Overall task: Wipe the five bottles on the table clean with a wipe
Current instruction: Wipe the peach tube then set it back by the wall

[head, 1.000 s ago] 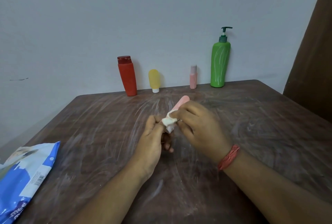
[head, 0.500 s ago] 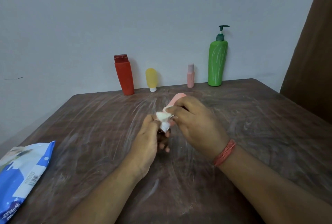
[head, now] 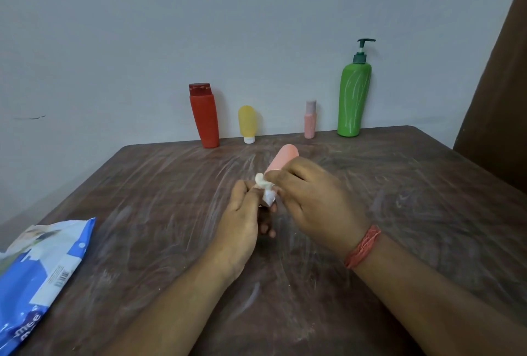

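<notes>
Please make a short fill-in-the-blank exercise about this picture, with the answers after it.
1. The tallest bottle by the wall is coloured ____.
2. The right hand rubs a white ____ on the peach bottle.
3. The number of bottles standing along the wall is ____.
4. The blue packet lies on the ____ side of the table.

Answers: green; wipe; four; left

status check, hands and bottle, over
Left hand grips small peach plastic bottle; right hand pinches crumpled white wipe against it. Nothing obstructing.
</notes>
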Motion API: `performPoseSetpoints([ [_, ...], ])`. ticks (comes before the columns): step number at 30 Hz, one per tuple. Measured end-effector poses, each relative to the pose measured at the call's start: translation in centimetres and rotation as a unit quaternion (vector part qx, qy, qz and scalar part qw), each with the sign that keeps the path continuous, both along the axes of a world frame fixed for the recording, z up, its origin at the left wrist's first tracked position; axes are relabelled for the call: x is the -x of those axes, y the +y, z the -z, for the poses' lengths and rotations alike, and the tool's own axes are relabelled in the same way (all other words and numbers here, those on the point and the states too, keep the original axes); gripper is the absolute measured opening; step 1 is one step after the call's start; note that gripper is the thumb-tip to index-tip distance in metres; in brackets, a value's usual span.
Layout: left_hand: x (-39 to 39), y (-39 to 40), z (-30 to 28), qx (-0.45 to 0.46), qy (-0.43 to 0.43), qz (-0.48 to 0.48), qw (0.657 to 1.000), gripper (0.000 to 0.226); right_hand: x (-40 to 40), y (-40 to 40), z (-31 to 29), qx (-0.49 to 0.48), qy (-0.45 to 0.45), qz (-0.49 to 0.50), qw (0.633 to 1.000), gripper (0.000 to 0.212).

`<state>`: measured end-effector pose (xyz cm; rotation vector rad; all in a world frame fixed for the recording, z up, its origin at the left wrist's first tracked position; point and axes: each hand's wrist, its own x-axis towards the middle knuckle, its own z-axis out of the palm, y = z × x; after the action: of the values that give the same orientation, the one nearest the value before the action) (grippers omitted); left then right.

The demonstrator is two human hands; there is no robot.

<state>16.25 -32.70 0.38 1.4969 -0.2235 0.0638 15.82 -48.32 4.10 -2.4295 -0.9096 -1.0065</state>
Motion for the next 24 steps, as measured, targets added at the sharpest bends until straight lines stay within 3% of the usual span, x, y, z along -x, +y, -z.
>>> performPoseSetpoints([
  [2, 0.1, -0.2, 0.0, -0.004, 0.005, 0.009, 1.0, 0.023, -0.3, -0.5, 0.0, -0.019, 0.002, 0.024, 1.0, 0.025],
  [7, 0.3, -0.7, 0.2, -0.016, -0.011, 0.053, 0.998, 0.017, -1.9, -3.1, -0.2, -0.191, 0.014, 0.088, 0.978, 0.018],
  [11, 0.2, -0.3, -0.2, 0.021, 0.008, 0.039, 0.999, 0.022, -1.1, -2.4, 0.7, -0.103, 0.037, 0.003, 0.994, 0.023],
  [14, 0.0, 0.3, -0.5, 0.035, 0.013, 0.045, 0.998, 0.022, -1.1, -1.8, 0.7, -0.035, 0.003, -0.023, 0.999, 0.019],
  [20, 0.3, -0.1, -0.4, -0.019, -0.006, 0.109, 0.994, 0.016, -1.8, -3.6, -0.3, -0.213, -0.018, 0.087, 0.973, 0.012],
  [24, 0.3, 0.4, -0.4, -0.033, -0.016, 0.094, 0.995, 0.02, -1.1, -2.8, 0.3, -0.181, 0.005, 0.042, 0.983, 0.012],
])
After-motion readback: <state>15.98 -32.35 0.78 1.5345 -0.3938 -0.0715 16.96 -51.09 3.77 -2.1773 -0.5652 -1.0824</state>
